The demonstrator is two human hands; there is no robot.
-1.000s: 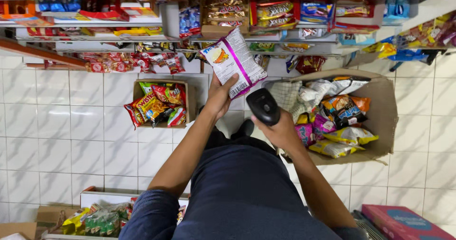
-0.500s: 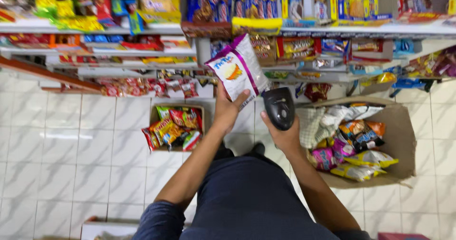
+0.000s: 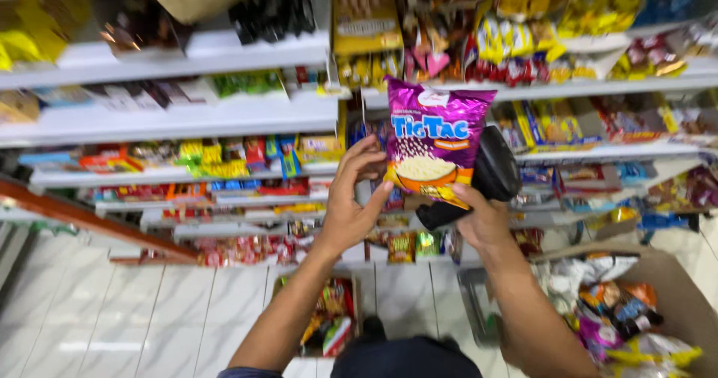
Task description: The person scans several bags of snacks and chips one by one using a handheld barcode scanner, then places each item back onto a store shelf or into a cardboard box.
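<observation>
We pinch the purple snack bag (image 3: 434, 142) at its lower edge with our left hand (image 3: 351, 206). Our right hand (image 3: 479, 217) grips the black scanner (image 3: 479, 180), its thumb on the bag.

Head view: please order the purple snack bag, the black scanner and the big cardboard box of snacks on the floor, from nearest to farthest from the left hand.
1. Purple snack bag: the left hand touches its left edge.
2. Black scanner: behind the bag's right side, in the right hand.
3. Big cardboard box: low on the floor, far right.
</observation>
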